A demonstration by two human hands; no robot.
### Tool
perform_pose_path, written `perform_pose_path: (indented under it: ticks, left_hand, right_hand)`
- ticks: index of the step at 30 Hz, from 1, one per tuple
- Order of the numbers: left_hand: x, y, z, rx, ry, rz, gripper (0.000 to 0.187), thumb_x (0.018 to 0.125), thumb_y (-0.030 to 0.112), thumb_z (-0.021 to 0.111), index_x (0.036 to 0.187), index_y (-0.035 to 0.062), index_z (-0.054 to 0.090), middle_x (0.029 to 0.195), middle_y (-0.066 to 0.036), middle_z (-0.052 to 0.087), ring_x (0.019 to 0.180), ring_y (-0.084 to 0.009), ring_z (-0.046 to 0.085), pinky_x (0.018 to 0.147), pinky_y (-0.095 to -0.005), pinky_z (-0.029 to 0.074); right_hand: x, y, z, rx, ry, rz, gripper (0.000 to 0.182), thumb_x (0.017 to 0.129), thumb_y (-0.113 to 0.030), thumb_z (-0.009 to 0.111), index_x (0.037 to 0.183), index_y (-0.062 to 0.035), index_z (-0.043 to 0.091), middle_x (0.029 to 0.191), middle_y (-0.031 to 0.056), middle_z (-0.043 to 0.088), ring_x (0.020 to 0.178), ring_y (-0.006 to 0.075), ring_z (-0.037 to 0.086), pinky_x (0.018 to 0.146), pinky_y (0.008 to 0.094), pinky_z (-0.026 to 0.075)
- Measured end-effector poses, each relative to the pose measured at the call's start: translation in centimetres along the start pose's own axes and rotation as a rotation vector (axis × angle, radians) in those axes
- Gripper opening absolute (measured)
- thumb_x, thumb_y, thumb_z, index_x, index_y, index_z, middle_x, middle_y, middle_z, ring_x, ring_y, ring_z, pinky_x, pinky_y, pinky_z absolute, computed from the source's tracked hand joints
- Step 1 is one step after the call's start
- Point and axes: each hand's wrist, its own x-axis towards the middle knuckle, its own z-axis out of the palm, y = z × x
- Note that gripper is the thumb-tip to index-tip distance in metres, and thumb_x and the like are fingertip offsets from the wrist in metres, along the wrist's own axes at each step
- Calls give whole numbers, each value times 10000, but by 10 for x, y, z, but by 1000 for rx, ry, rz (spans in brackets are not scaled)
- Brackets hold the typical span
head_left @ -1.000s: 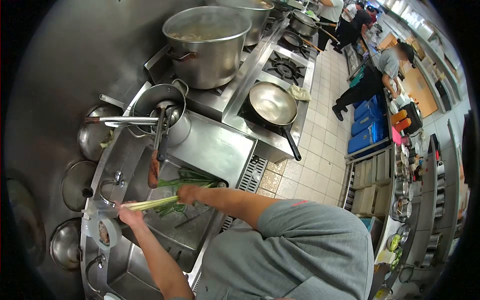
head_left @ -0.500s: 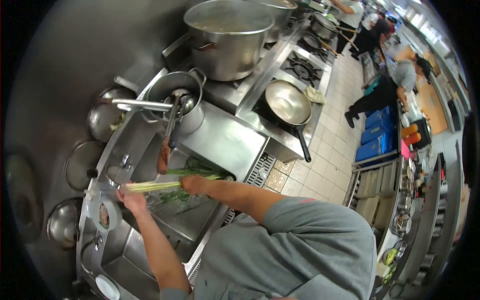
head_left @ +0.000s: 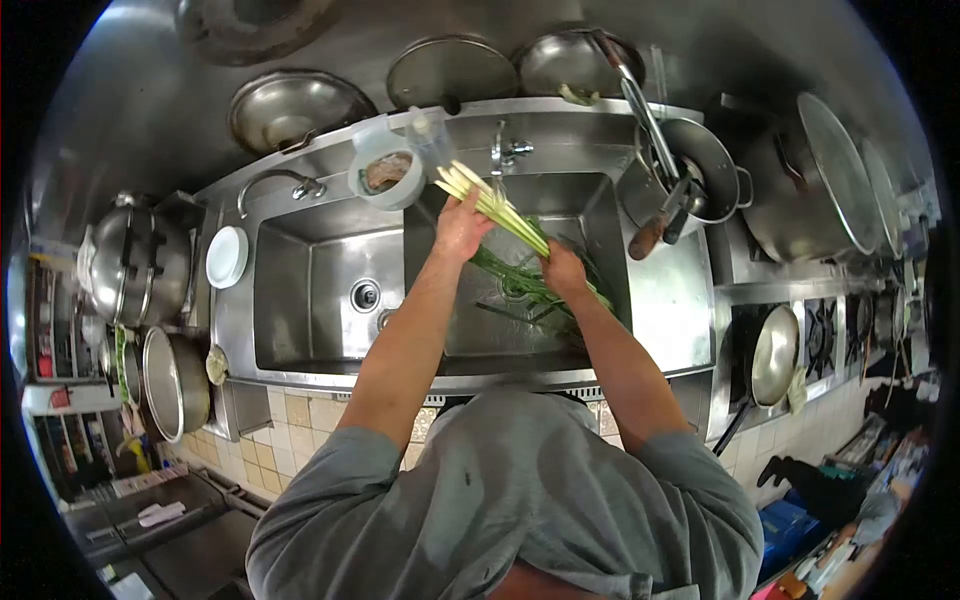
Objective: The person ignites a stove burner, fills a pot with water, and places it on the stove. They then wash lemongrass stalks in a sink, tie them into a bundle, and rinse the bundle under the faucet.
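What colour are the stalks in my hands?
The stalks are pale yellow-green, best seen in the head view.

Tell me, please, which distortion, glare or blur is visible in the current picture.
Head view: fisheye bending curves the sink's back edge, with black corners; head view: glare whitens the left basin and drainboard; head view: green leaves look less distinct than pale stalks.

A bundle of long, wet-looking stalks (head_left: 497,208), pale at the root ends and greener toward the leaves, slants between left hand (head_left: 461,228) and right hand (head_left: 565,271) above the sink (head_left: 465,342).
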Motion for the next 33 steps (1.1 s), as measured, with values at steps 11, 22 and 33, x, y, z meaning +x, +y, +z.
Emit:
perform_pose_path:
  ticks: [11, 22, 33]
  left_hand:
    - [14, -8, -1, -90, -7, 33, 269, 794, 113, 804, 1010, 17, 675, 891, -89, 688, 819, -212, 667, 752, -384, 548]
    - [-72, 160, 1, -236, 280, 719, 174, 898, 25, 668, 1035, -12, 566, 825, -91, 645, 715, -191, 650, 647, -322, 558]
    - [-195, 253, -48, -363, 312, 983, 232, 898, 21, 645, 1100, 9, 530, 867, -92, 615, 780, -186, 652, 673, -331, 548]
  right_hand:
    - [-10, 12, 35, 299, -112, 146, 380, 977, -362, 609, 1170, -37, 654, 950, 126, 692, 815, 235, 627, 746, 414, 483]
    - [134, -49, 3, 280, -244, -313, 363, 962, -341, 665, 871, -1, 577, 673, 22, 514, 617, 148, 476, 582, 335, 411]
    - [172, -130, -24, 232, -407, -527, 372, 950, -317, 683, 1127, 7, 632, 942, 64, 652, 903, 190, 581, 854, 336, 455]
